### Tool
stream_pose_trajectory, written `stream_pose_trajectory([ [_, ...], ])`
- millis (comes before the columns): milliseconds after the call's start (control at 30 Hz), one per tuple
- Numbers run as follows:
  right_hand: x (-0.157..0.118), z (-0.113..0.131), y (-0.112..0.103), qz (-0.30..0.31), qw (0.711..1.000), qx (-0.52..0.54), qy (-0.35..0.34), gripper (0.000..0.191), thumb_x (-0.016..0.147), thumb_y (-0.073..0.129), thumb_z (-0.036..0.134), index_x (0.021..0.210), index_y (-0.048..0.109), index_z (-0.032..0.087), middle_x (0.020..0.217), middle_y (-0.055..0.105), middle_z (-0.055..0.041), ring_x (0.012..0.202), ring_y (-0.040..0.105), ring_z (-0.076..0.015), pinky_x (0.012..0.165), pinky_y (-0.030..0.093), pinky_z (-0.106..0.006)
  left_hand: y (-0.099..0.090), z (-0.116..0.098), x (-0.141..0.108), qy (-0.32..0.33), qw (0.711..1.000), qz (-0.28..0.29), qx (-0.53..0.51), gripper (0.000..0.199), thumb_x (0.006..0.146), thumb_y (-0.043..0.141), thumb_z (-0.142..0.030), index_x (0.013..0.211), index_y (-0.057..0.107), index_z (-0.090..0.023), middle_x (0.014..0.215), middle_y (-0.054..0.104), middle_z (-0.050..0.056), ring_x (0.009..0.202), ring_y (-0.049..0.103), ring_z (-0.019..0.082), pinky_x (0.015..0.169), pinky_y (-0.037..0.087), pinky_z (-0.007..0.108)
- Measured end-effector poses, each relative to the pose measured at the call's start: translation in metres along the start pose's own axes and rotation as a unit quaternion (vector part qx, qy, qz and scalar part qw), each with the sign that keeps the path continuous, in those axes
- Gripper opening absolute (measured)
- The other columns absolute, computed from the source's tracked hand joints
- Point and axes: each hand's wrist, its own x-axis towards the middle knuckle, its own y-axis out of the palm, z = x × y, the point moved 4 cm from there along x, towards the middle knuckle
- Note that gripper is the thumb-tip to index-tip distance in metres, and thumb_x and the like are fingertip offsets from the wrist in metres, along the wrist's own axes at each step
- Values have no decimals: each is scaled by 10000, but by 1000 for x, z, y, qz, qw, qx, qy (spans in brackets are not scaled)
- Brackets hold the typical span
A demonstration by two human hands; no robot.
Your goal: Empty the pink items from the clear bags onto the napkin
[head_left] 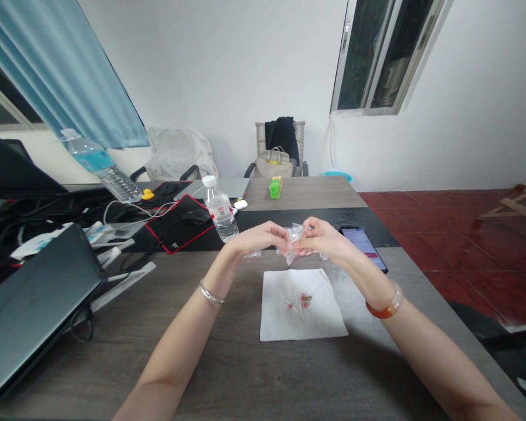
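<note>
Both hands meet over the table just beyond a white paper napkin (276, 318). Between them is a small crinkled clear plastic bag (291, 238). My left hand (267, 235) pinches its left side, with a silver bangle on that wrist. From the right, my right hand (322, 238) grips the bag with bent fingers; an orange and pale bangle circles this wrist. What the bag holds, if anything, I cannot make out. Several small pink and brownish bits (305, 300) lie on the napkin, nearer to me than the hands.
A phone (366, 248) lies beside my right forearm. A water bottle (220, 209) stands beyond my left hand, near a red-edged mouse pad (175, 225). A dark laptop (39, 298) and cables fill the left side. A green box (275, 187) sits farther back.
</note>
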Motion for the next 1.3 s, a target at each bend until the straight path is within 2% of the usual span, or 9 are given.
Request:
stream_pose_trajectory([
  [133,1,0,0,-14,1000,-6,4,439,547,647,71,781,319,243,517,600,69,460,583,-116,454,427,-196,1,-1,0,-13,999,-33,9,78,633,624,-219,605,643,-149,575,591,-33,632,522,120,679,387,250],
  [433,3,-1,-2,-40,999,-9,25,417,544,608,56,776,318,245,531,623,49,461,591,-127,466,462,-218,6,-5,-1,-35,997,-70,-14,77,626,585,-176,573,634,-148,546,589,-23,580,524,111,661,412,247],
  [667,5,-4,-1,-65,998,-7,19,371,556,573,78,762,313,244,481,599,62,424,565,-111,421,418,-184,6,-3,0,-24,993,-99,60,100,691,559,-187,614,601,-138,574,560,-30,579,499,110,620,390,235],
  [767,6,-4,-4,-68,998,-1,14,374,561,586,86,767,317,244,480,589,71,425,567,-112,431,428,-191,11,-5,1,13,992,-82,100,119,769,542,-221,681,579,-149,637,536,-37,611,487,108,617,393,233],
  [900,7,-3,-5,-45,998,41,-7,373,592,616,133,776,313,248,507,596,70,462,599,-135,478,469,-227,19,-5,5,45,998,-13,43,153,871,456,-253,848,568,-151,801,592,5,729,558,123,724,447,261],
  [1000,7,-2,-5,-38,998,49,-17,358,609,615,140,772,314,246,536,620,55,493,622,-144,507,480,-236,18,-4,8,47,998,-3,28,186,889,420,-265,867,561,-146,815,603,23,733,578,131,738,455,274],
  [1067,7,0,-5,-48,998,41,-22,334,616,596,131,766,319,244,545,632,46,503,626,-143,514,476,-233,18,-4,9,61,997,-18,43,198,887,419,-265,840,568,-143,799,597,21,715,568,130,734,455,274],
  [1167,7,1,-8,-76,997,18,-30,309,610,565,110,750,325,243,506,606,58,483,603,-132,499,454,-221,19,-7,7,66,987,-88,120,226,880,405,-236,766,579,-146,712,572,4,659,527,128,663,426,253],
  [1300,8,0,-9,-100,994,-18,-46,298,587,535,97,738,327,248,452,536,94,441,552,-122,456,404,-210,24,-13,4,39,949,-188,249,277,887,391,-221,690,575,-157,588,513,-18,577,469,128,559,328,239],
])
